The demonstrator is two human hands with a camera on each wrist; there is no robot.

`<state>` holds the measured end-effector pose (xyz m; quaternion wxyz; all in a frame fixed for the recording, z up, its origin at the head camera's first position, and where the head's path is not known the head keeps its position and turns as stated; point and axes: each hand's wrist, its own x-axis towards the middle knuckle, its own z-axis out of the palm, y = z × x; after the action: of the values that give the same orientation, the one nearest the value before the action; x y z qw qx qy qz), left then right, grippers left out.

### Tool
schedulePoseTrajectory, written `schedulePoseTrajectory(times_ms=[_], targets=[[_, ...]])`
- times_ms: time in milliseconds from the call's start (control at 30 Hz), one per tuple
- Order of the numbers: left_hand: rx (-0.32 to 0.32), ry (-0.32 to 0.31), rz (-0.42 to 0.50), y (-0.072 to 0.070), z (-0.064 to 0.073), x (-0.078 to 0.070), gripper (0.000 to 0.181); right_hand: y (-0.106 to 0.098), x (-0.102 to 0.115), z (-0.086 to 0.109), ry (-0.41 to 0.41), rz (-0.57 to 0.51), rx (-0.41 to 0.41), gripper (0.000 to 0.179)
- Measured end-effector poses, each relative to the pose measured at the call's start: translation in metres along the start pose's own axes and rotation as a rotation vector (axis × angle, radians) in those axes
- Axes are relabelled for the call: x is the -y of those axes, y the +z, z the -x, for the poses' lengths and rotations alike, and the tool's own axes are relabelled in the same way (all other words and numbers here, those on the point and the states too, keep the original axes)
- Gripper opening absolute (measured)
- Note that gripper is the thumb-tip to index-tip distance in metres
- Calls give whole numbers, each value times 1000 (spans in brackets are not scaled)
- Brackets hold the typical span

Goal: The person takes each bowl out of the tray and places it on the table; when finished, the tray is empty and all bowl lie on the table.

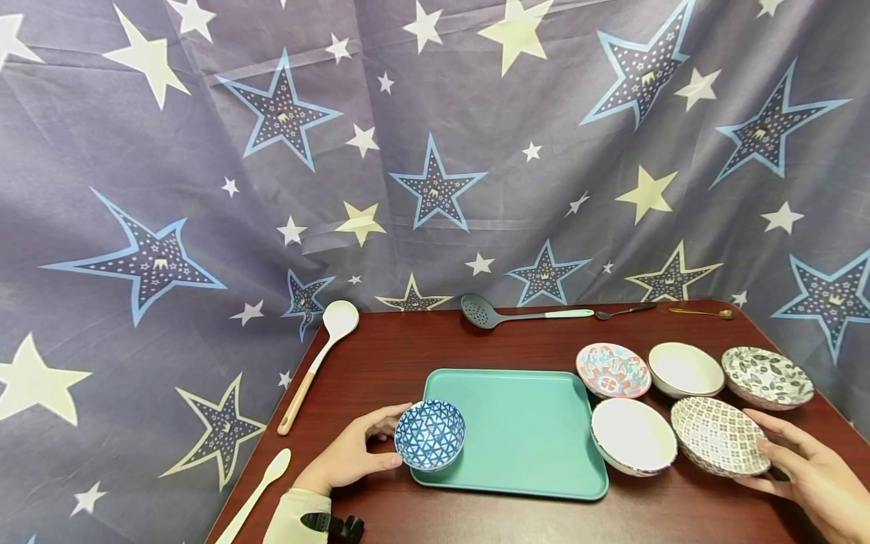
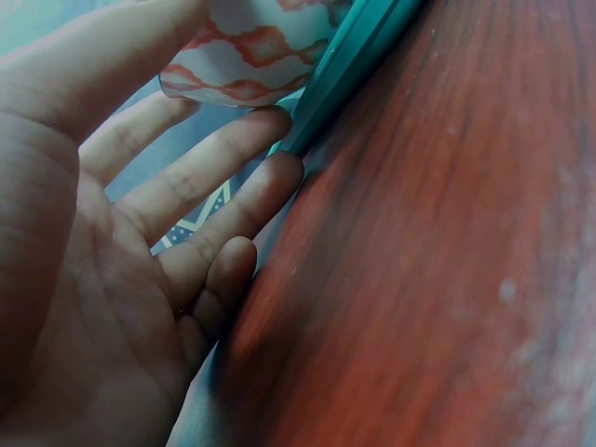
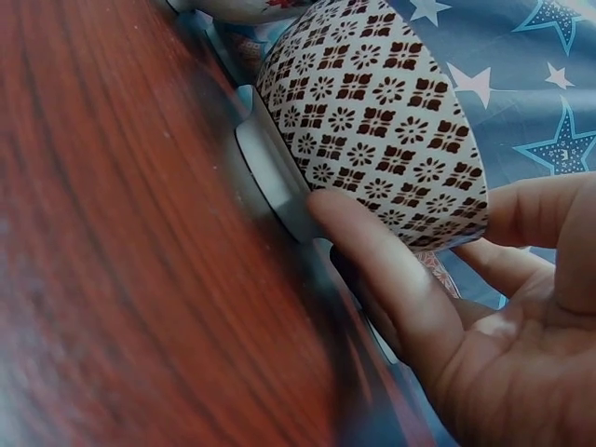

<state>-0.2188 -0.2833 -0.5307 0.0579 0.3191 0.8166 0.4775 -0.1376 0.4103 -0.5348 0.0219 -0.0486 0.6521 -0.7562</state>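
Observation:
A small bowl (image 1: 430, 435), blue and white triangles inside, sits at the tray's left front corner. My left hand (image 1: 360, 449) is at its left side, fingers behind and thumb in front. Those fingers (image 2: 200, 182) look loosely extended beside the bowl's red-and-white outer wall (image 2: 261, 51) in the left wrist view. At the far right, my right hand (image 1: 809, 468) holds a bowl (image 1: 719, 437) with a small brown-and-white motif by its right side. In the right wrist view one finger (image 3: 372, 251) reaches along the patterned outer wall (image 3: 372, 121) to the foot.
The green tray (image 1: 516, 431) lies mid-table. Right of it are a white bowl (image 1: 633, 437), a pink-blue bowl (image 1: 613, 370), a cream bowl (image 1: 686, 369) and a leaf-patterned bowl (image 1: 766, 377). A ladle (image 1: 319, 359) and spoon (image 1: 258, 491) lie left; a skimmer (image 1: 479, 311) lies behind.

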Motion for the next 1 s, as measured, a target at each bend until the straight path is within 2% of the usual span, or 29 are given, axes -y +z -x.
schedulePoseTrajectory(times_ms=[200, 467, 667, 1000], targets=[[-1, -18, -4, 0, 0, 1, 77, 1, 1, 0, 4, -23, 15, 47], [-4, -10, -23, 0, 1, 2, 76, 1, 2, -1, 38, 20, -37, 40], [-6, -41, -41, -1, 1, 4, 71, -2, 0, 1, -63, 36, -132, 40], [-11, -80, -59, -1, -1, 3, 60, 8, 4, -5, -304, -52, -324, 38]])
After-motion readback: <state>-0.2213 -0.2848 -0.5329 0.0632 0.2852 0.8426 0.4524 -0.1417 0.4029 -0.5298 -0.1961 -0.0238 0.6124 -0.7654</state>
